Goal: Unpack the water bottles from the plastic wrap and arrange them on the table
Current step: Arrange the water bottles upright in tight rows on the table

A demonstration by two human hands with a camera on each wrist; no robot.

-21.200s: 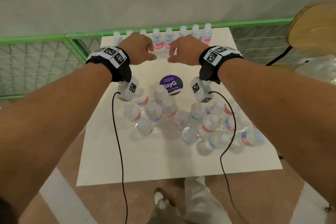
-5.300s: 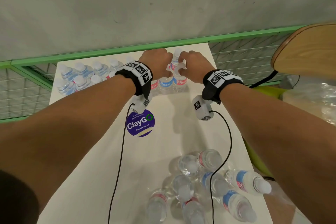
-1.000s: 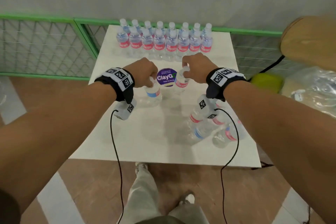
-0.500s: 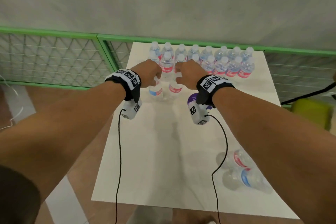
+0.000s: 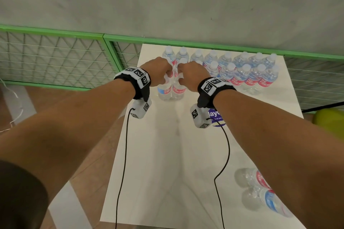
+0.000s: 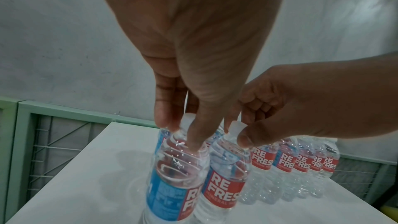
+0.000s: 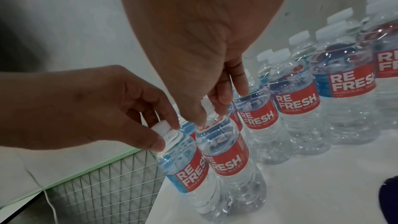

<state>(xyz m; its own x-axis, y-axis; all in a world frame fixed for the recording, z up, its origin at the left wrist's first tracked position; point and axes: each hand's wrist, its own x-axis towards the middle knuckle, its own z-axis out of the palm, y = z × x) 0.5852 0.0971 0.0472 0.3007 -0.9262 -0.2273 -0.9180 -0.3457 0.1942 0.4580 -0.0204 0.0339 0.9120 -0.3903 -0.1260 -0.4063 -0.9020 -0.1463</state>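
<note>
Head view showed the left hand and right hand each pinching one upright bottle's neck, placing them beside two standing rows; two bottles lay near the right elbow, seemingly the last. Left wrist view: the left-hand bottle touched the table. Right wrist view: the right-hand bottle stood beside it.

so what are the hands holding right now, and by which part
Each holds one upright water bottle by its top. The left hand pinches the left bottle at its cap and neck; the right hand pinches the right bottle the same way.
</note>
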